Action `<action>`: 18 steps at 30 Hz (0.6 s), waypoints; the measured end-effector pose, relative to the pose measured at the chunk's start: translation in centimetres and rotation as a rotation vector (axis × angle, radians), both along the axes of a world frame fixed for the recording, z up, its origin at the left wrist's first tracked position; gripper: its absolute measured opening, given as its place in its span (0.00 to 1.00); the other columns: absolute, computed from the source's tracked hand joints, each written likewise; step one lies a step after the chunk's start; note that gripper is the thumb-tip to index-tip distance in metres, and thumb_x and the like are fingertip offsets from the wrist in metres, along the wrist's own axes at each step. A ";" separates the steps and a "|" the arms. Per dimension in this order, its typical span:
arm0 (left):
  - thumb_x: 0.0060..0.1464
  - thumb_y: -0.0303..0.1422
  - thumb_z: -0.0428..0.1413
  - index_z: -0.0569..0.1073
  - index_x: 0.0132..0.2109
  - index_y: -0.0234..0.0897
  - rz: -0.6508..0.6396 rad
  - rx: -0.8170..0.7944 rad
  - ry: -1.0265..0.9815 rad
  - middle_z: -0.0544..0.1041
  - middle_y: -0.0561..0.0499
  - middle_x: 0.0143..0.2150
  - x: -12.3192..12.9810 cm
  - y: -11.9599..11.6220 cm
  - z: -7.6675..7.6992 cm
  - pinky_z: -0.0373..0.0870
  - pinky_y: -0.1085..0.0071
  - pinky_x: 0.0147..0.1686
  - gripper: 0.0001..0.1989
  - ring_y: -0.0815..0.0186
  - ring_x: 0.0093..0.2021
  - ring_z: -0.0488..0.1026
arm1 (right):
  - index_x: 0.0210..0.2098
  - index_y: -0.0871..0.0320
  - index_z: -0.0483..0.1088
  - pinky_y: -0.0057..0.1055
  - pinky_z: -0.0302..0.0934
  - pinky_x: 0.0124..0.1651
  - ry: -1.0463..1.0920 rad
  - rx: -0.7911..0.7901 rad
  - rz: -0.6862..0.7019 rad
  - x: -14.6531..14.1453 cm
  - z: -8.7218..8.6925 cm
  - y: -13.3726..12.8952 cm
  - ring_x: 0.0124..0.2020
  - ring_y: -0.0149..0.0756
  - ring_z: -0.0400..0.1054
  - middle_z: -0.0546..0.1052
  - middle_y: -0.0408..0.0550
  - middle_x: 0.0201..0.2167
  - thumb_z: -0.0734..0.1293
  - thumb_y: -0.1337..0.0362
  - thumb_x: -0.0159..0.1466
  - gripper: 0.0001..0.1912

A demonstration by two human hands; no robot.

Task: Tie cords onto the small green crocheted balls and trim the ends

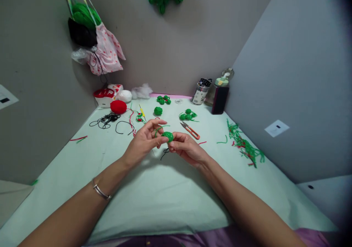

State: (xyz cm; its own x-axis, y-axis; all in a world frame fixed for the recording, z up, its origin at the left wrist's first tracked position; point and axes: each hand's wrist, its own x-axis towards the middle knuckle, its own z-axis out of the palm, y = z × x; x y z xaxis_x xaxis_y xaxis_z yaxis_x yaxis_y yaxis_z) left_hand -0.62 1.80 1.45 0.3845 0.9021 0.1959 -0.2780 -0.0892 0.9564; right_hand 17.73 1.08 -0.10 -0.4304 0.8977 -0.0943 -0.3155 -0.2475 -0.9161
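A small green crocheted ball [168, 136] is held between my two hands above the middle of the table. My left hand [150, 135] pinches its left side with thumb and fingers, and a green yarn tail loops up by the fingertips. On the other side, my right hand [185, 146] grips the ball's right edge between thumb and forefinger. Just beyond the hands lie orange-handled thread snips [191, 130], a green yarn ball [158, 111] and a yellow crochet hook [142, 110]. A short piece of black cord [165, 152] shows below the ball.
Red yarn [118, 106], tangled black cord [106, 120] and white stuffing [142, 91] sit at the back left. Green crocheted pieces [188, 115] lie behind the snips. At right are yarn scraps [244, 146], a dark phone [220, 100] and a pen cup [200, 93]. Bags [106, 48] hang upper left.
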 end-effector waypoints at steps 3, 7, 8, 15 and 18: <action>0.52 0.36 0.63 0.76 0.44 0.36 0.008 0.078 0.215 0.73 0.52 0.34 -0.2 0.5 -0.6 0.65 0.73 0.34 0.12 0.71 0.31 0.66 | 0.34 0.59 0.73 0.26 0.58 0.33 -0.092 -0.002 -0.014 0.0 -0.3 0.1 0.26 0.25 0.65 0.74 0.40 0.26 0.76 0.65 0.50 0.13; 0.52 0.37 0.62 0.77 0.44 0.37 -0.059 0.069 0.267 0.76 0.51 0.36 -0.5 1.4 -1.4 0.67 0.70 0.38 0.13 0.67 0.35 0.72 | 0.38 0.60 0.73 0.27 0.61 0.35 -0.170 0.056 -0.011 0.0 -0.6 0.2 0.27 0.27 0.66 0.74 0.41 0.27 0.75 0.65 0.52 0.15; 0.51 0.36 0.63 0.77 0.45 0.37 -0.082 0.050 0.256 0.76 0.51 0.36 -0.5 1.6 -1.6 0.68 0.69 0.39 0.14 0.66 0.35 0.73 | 0.38 0.60 0.73 0.28 0.62 0.36 -0.183 0.072 0.001 0.0 -0.8 0.2 0.28 0.28 0.67 0.75 0.42 0.27 0.74 0.64 0.52 0.15; 0.46 0.32 0.65 0.78 0.38 0.38 0.036 0.131 0.405 0.76 0.51 0.36 0.0 1.8 -3.4 0.67 0.68 0.38 0.10 0.66 0.34 0.70 | 0.38 0.58 0.73 0.32 0.64 0.40 -0.680 0.452 -0.282 1.2 -1.3 1.5 0.37 0.35 0.72 0.78 0.49 0.40 0.67 0.67 0.57 0.09; 0.43 0.30 0.65 0.78 0.36 0.37 0.045 0.154 0.482 0.75 0.50 0.36 0.2 2.1 -4.6 0.66 0.67 0.38 0.09 0.66 0.34 0.70 | 0.37 0.59 0.73 0.32 0.63 0.41 -0.754 0.505 -0.346 1.7 -1.3 2.1 0.38 0.35 0.72 0.78 0.49 0.40 0.66 0.67 0.58 0.08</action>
State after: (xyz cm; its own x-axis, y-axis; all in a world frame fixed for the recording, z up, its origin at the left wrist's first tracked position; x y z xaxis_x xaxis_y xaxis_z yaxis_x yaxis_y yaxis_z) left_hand -0.41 3.95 -3.15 0.4254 0.8945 0.1376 0.1992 -0.2408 0.9499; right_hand 19.48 3.16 -1.38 -0.1192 0.9738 0.1937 0.4169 0.2261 -0.8804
